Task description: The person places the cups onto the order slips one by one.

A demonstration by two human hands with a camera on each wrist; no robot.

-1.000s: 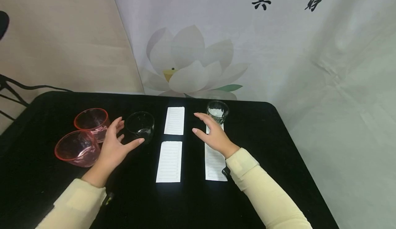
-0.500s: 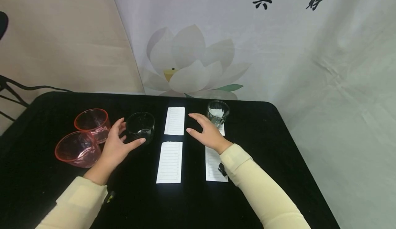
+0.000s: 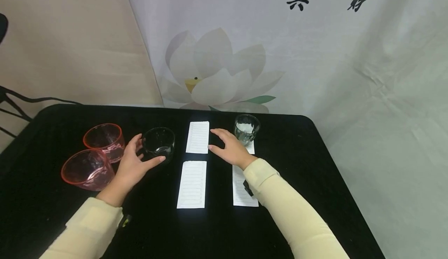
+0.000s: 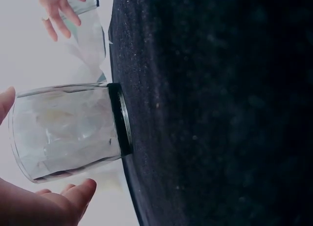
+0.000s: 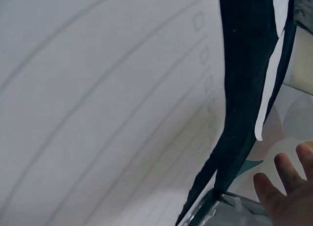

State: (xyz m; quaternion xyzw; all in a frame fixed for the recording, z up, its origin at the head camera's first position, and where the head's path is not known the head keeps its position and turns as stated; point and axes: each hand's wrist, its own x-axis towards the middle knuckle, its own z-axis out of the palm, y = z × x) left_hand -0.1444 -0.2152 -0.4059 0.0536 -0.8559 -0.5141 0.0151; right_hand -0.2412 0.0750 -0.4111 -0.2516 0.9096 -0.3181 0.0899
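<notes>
My left hand (image 3: 132,165) is spread around the near-left side of a clear glass cup (image 3: 159,140), its thumb in front. In the left wrist view the glass (image 4: 68,130) stands upright on the black cloth, with a small gap between it and the fingertips (image 4: 88,187). My right hand (image 3: 231,149) hovers with fingers apart, holding nothing, between a white lined paper slip (image 3: 197,137) and a second clear glass (image 3: 246,128). That glass stands at the far end of the right-hand slips, partly behind the hand. Another lined slip (image 3: 243,191) lies under the right wrist.
Two pink cups with red rims, one farther back (image 3: 104,140) and one nearer (image 3: 87,171), stand left of my left hand. Another lined slip (image 3: 192,185) lies mid-table. The black table (image 3: 157,231) ends at a printed curtain (image 3: 224,56).
My right hand has moved left, away from the second glass and toward the far middle slip. My left hand has shifted very slightly in toward the clear glass, which stays in place.
</notes>
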